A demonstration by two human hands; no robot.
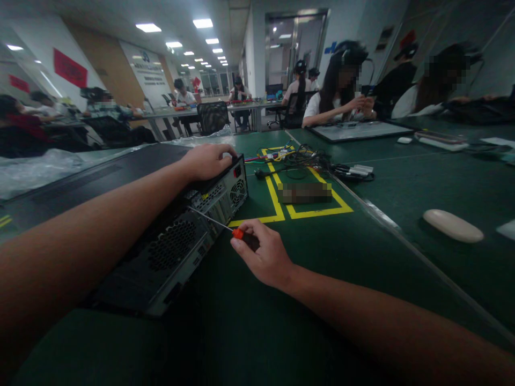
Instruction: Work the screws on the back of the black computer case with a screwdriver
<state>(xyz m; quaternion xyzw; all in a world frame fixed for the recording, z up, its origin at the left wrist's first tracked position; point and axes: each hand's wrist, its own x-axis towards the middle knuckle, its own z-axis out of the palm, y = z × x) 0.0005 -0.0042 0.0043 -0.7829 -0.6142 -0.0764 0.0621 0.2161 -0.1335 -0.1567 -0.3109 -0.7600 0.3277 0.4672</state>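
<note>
Screwdriver is wrapped up in the right hand, shaft running up-left from the grip to the back of a computer case; can't tell if the tip's seated. Left hand rests on the case's top edge, up-left of that grip, fingertips partly hidden, so can't say whether it's clamping. Past the grip: yellow tape and a cable tangle. Well off to its right, a pale oval object sits on the green table.

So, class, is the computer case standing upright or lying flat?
Lying flat: its broad panel faces up, and its long back panel runs along the table.
</note>
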